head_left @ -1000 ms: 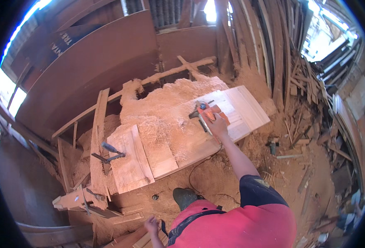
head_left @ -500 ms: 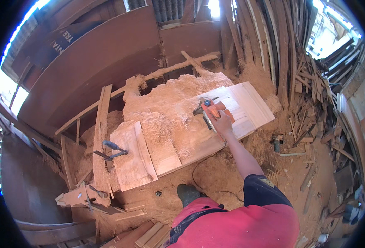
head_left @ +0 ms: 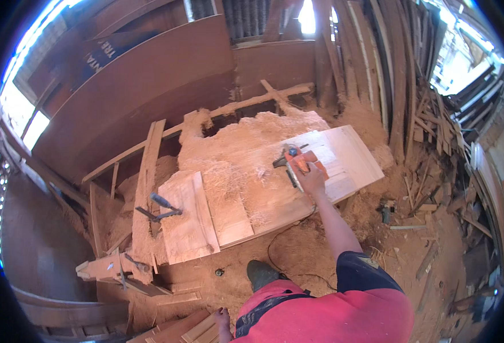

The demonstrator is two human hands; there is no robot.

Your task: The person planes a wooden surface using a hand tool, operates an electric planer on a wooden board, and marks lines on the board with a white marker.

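My right hand is closed around the handle of an orange-red electric planer with a dark base and a blue knob. The planer rests on a pale wooden panel at the right part of the workbench. A cord runs from it over the near edge toward the floor. My left hand hangs low near the bottom edge, beside my body, its fingers curled and nothing visible in them. Wood shavings lie thick over the bench's middle and back. A clamp with a blue-grey handle stands at the left board.
Beyond the bench lean large brown sheets. Tall planks stand at the back right, by a heap of offcuts. A dark tool lies on the shavings-covered floor. Loose boards lie near my left hand.
My left hand has come into view at the lower edge. The whole view has shifted slightly. My right hand and the planer stay at nearly the same spot on the panel.
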